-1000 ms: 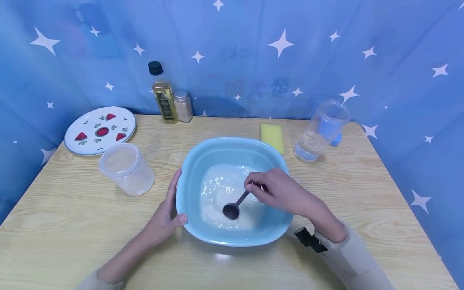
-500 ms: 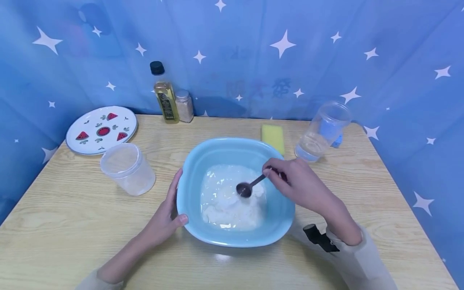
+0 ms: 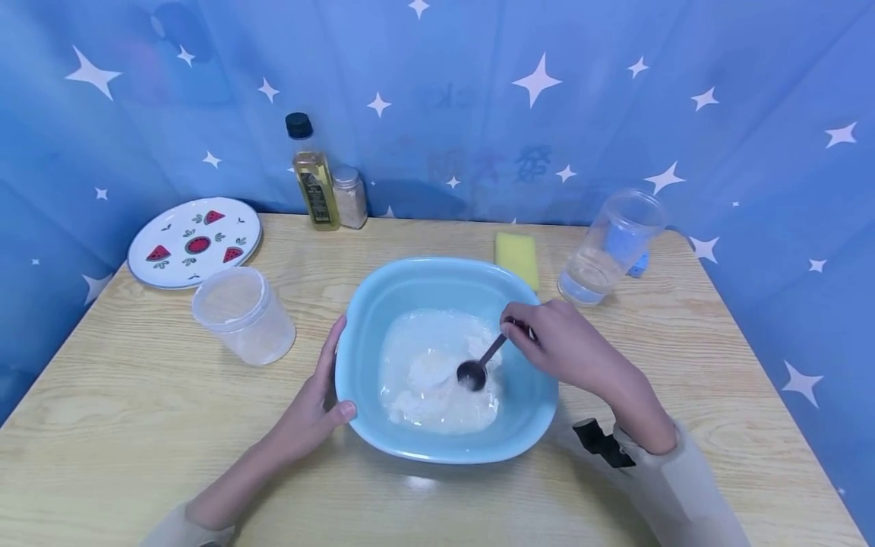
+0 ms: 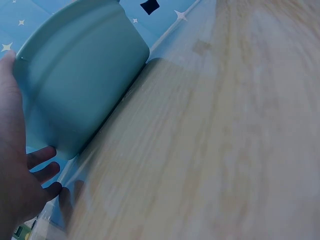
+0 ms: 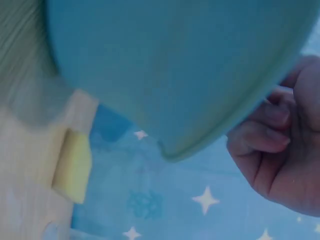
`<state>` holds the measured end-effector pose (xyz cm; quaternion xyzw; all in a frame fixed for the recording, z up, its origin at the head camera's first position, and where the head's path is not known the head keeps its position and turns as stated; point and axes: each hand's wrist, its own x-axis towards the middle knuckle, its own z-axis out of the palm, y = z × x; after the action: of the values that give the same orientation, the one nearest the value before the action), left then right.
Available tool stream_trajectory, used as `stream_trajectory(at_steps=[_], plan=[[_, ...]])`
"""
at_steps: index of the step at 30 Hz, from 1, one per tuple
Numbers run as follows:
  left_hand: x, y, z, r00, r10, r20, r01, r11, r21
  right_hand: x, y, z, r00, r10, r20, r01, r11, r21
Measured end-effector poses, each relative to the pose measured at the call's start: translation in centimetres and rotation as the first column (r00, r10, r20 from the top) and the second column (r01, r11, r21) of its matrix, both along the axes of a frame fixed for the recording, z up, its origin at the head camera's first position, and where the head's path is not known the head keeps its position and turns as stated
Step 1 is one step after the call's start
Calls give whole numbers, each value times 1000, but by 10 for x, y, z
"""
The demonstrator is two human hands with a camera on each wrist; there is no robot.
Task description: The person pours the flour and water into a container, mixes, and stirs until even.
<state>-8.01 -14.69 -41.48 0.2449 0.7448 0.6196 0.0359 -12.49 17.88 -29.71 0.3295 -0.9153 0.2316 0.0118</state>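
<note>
A light blue plastic basin stands in the middle of the table with wet white powder or dough mix in it. My left hand holds the basin's left side, thumb over the rim and fingers along the outer wall. Over the basin's right part, my right hand grips the handle of a dark measuring spoon, its bowl down in the white mix. In the right wrist view the basin wall hides the spoon, while the curled fingers show beside the rim.
Left of the basin stand a translucent tub and a plate with watermelon pictures. Behind are an oil bottle and a small jar. A yellow sponge and a clear cup of water are at the back right.
My right hand has moved right with the measuring spoon, whose bowl first went up and right, then slightly down. The white mix looks more heaped. My left hand stays on the basin.
</note>
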Motion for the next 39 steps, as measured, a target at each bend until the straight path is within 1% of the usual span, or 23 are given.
stream_trajectory(at_steps=[3, 5, 7, 10, 13, 15, 17, 18, 20, 23, 25, 27, 29, 33, 36, 39], plan=[[0, 0, 0, 1000, -3, 2, 3, 1000, 6, -4, -3, -7, 999, -21, -35, 19, 998, -58], [0, 0, 0, 1000, -12, 4, 12, 1000, 18, -4, -8, -11, 1000, -2, -28, -1, 994, -105], [0, 0, 0, 1000, -19, 2, 18, 999, 27, -2, -15, -14, 999, 42, -6, -43, 988, -146], [0, 0, -1, 1000, -22, -1, 22, 999, 31, 3, -25, -18, 992, 123, 3, -120, 978, -172], [0, -1, -1, 1000, -17, -3, 17, 1000, 23, 8, -30, -17, 978, 207, 30, -199, 965, -169], [0, -1, 0, 1000, -17, 0, 17, 1000, 22, 11, -29, -14, 969, 243, 45, -234, 960, -152], [0, -1, 0, 1000, -19, 0, 19, 1000, 22, 13, -27, -10, 963, 262, 64, -253, 959, -126], [0, -1, 0, 1000, -16, 1, 16, 1000, 20, 13, -25, -8, 965, 254, 65, -247, 963, -107], [0, -1, 0, 1000, -16, -1, 16, 1000, 19, 12, -19, -3, 978, 204, 54, -200, 978, -66], [-1, 0, 1, 1000, -12, 0, 12, 1000, 15, 8, -11, -1, 997, 79, -5, -79, 997, -20], [-1, 0, 1, 1000, -15, 2, 15, 1000, 17, 4, -10, -2, 999, 10, -36, -11, 1000, -22], [-1, 0, 1, 1000, -17, 3, 17, 1000, 17, 2, -12, -6, 998, -14, -58, 11, 999, -45], [-1, 0, 1, 1000, -21, 5, 21, 1000, 20, 2, -18, -9, 998, 10, -62, -15, 997, -79], [-1, -1, 0, 1000, -27, 9, 26, 999, 31, 10, -28, -11, 992, 117, -46, -121, 985, -120], [0, 0, 0, 1000, -29, 12, 29, 999, 38, 15, -28, -8, 986, 167, -18, -168, 980, -109], [-1, 0, 0, 1000, -29, 8, 28, 999, 38, 14, -22, -2, 983, 182, 31, -179, 981, -77]])
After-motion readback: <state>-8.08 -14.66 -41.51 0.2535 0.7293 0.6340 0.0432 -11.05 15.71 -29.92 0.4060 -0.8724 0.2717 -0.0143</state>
